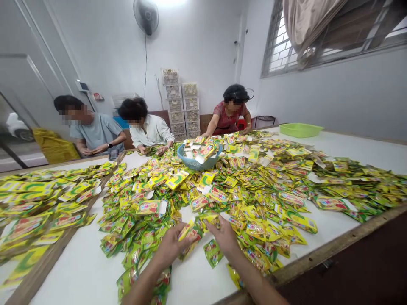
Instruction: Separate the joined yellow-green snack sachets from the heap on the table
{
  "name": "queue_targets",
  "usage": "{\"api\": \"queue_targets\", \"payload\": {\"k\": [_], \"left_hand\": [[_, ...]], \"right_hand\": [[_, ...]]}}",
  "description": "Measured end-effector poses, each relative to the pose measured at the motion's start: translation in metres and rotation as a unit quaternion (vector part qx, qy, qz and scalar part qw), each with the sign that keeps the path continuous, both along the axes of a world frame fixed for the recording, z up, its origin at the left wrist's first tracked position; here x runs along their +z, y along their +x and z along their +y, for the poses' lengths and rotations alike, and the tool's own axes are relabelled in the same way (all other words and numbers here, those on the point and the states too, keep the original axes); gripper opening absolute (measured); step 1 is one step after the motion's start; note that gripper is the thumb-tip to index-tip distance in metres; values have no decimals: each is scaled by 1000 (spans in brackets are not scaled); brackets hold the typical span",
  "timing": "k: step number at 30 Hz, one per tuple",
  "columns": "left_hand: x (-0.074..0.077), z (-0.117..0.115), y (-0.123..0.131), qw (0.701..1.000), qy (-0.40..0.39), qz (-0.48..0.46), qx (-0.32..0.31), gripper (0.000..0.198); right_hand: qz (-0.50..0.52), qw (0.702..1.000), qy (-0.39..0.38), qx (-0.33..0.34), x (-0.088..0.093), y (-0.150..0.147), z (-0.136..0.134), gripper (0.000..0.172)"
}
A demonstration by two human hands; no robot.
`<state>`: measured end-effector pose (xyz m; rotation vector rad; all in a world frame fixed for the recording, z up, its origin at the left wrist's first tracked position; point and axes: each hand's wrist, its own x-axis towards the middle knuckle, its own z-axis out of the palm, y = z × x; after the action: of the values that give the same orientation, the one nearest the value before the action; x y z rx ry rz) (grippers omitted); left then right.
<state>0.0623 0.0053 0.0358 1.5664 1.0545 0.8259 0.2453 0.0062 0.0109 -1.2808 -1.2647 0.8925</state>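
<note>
The left hand (171,245) pinches a yellow-green sachet (187,232) at the near edge of the heap, while the right hand (224,235) lies half-open on neighbouring sachets, its grip unclear. Foil sachets (222,203) spread beyond and beside both hands across the white table (330,224), around a blue basket (199,159); three other people (148,129) sit at the far edge

We look across room with white walls (104,55). Wall fan (146,16) high on back wall, thin dark cord hanging below. Barred window (280,42) at right, beige curtain (310,23) bunched across it, daylight entering. Stacked plastic crates (180,106) against back wall. Green plastic tray (300,130) on far end of white table (349,156).
</note>
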Motion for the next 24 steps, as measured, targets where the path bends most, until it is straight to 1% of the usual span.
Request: {"api": "queue_targets", "payload": {"k": [2, 4, 7, 10, 12, 13, 15, 17, 19, 21, 22, 24], "left_hand": [[4, -3, -2, 1000, 1, -4, 6, 29], [7, -3, -4, 1000, 5, 12, 3, 29], [6, -4, -8, 1000, -7, 17, -9, 28], [-1, -6, -12, 999, -41, -21, 0, 30], [-7, -8, -15, 997, -56, -47, 24, 31], [-9, -9, -17, 996, -61, -58, 37, 32], [-13, -10, -20, 993, -73, -82, 50, 35], [-15, -10, -23, 989, -85, -114, 39, 37], [-16, -11, -26, 985, -93, -143, 27, 36], [-18, -11, -28, 981, -101, -165, 30, 36], [-19, -11, -28, 978, -107, -174, 35, 36], [-20, -10, -29, 973, -119, -192, 45, 36]], "right_hand": [[-76, 996, -1, 54, 13, 2, 3, 31], [-144, 985, 6, 97, 23, 2, 5, 25], [-207, 969, 8, 131, 30, -5, 7, 25], [-237, 965, 19, 113, 27, -15, 6, 26], [-253, 962, 45, 91, 22, -22, 4, 27], [-255, 961, 52, 91, 19, -25, 3, 27], [-231, 965, 40, 119, 16, -29, 1, 24], [-182, 974, 5, 136, 16, -31, 0, 22], [-162, 981, -5, 108, 17, -32, 0, 22], [-183, 980, 34, 64, 17, -34, 0, 20], [-199, 977, 59, 53, 17, -36, 0, 18], [-210, 971, 92, 62, 16, -38, -2, 16]]}}
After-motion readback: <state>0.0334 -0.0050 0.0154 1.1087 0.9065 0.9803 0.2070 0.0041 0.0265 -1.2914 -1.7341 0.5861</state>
